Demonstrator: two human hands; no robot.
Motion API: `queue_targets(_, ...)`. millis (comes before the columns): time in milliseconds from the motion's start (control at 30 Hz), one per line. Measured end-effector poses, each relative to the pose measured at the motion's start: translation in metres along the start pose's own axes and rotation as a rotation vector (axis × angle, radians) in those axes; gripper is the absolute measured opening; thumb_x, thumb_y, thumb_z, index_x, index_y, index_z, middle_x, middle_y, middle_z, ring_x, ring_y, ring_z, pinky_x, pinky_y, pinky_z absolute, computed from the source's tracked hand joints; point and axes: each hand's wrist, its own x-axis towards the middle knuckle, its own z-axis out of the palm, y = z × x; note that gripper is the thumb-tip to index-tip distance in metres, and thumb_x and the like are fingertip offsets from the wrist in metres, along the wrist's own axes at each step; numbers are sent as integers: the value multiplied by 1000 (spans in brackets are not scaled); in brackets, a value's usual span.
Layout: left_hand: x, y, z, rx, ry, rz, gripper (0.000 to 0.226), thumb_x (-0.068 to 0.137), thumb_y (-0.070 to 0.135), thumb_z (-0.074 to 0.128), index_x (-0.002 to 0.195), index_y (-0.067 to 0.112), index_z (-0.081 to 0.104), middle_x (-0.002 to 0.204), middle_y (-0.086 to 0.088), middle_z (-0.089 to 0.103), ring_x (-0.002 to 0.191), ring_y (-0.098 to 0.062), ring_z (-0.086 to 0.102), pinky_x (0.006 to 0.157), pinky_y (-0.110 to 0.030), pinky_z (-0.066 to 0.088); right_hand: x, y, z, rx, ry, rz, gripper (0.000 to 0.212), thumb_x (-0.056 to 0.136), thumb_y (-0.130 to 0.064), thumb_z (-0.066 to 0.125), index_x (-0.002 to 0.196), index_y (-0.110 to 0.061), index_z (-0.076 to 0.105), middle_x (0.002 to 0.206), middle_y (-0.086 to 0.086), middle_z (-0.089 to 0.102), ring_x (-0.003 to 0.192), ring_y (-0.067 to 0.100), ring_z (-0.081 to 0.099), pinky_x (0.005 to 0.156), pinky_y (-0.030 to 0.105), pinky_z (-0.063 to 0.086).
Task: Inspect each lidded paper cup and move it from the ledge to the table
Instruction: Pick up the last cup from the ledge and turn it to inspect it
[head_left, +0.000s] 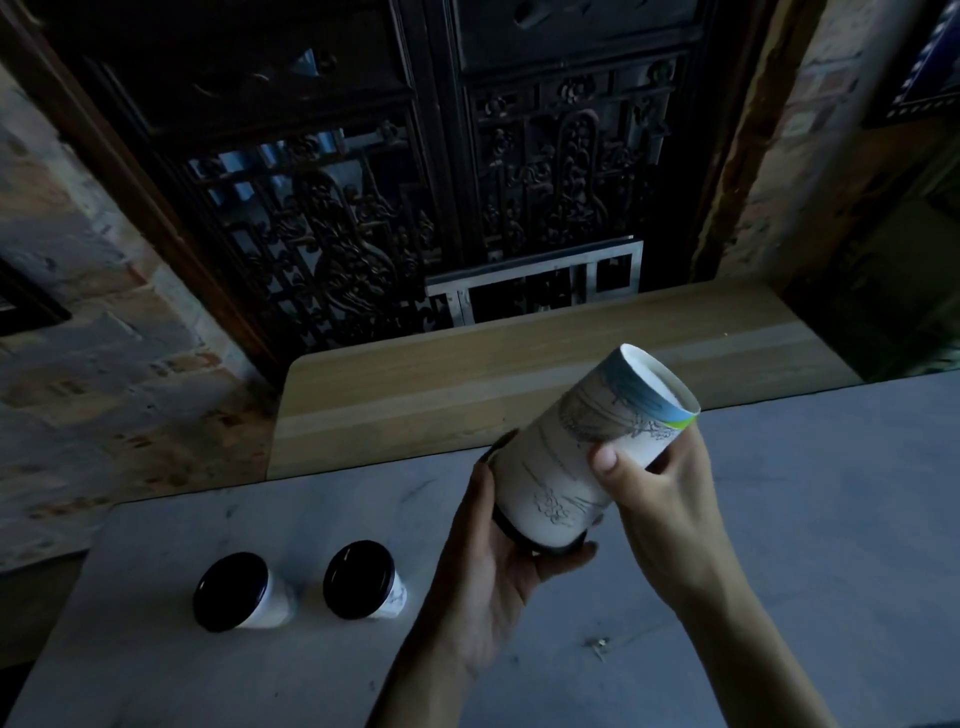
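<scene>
I hold a white paper cup (566, 462) with a black lid and a blue-green band near its base, tipped so its bottom points up and away from me. My left hand (493, 566) cups the lidded end from below. My right hand (660, 493) grips the side near the base, thumb on the front. The cup hangs above the grey table (779, 519), just in front of the wooden ledge (519, 374). Two more lidded paper cups stand upright on the table at the left, one (236, 592) beside the other (361, 579).
The wooden ledge runs along the far edge of the table, with a dark carved screen (415, 208) and a small metal frame (535, 286) behind it. Rough brick walls (78, 312) stand on both sides. A small scrap (600, 644) lies on the table near my right forearm.
</scene>
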Motion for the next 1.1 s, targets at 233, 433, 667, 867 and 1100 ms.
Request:
queue_targets(233, -1, 3, -6, -46, 16, -41, 91, 64, 76, 80, 133, 17, 68, 117, -26, 76, 90, -38, 78, 65, -34, 64, -6, 0, 6, 113, -49, 44, 88, 75, -53, 89, 137, -1, 54, 121, 24, 69, 115, 43, 67, 94, 55, 56)
queue_targets(433, -1, 9, -8, -65, -20, -85, 95, 69, 74, 72, 139, 12, 61, 119, -27, 75, 89, -41, 78, 66, -37, 65, -1, -5, 5, 76, -57, 78, 83, 75, -50, 91, 133, -2, 57, 116, 21, 72, 110, 40, 70, 87, 57, 56)
queue_targets(667, 0, 6, -4, 25, 29, 178, 80, 72, 49, 91, 141, 30, 56, 144, -13, 62, 125, -36, 66, 85, -46, 62, -1, 8, 8, 65, 33, 12, 88, 78, -52, 87, 139, 0, 50, 124, 31, 64, 118, 51, 64, 98, 72, 52)
queue_targets(867, -2, 8, -8, -32, 20, 16, 88, 69, 65, 86, 135, 12, 62, 116, -27, 74, 88, -40, 76, 71, -39, 64, -3, -3, 9, 97, -111, 77, 69, 81, -47, 87, 130, -7, 60, 115, 14, 72, 110, 34, 70, 89, 46, 58)
queue_targets(1100, 3, 0, -7, 40, 63, 183, 92, 68, 57, 91, 144, 21, 52, 143, -17, 61, 123, -40, 67, 79, -48, 63, -5, 4, 20, 17, 88, 49, 88, 71, -61, 88, 126, -2, 53, 114, 29, 66, 111, 55, 64, 92, 71, 54)
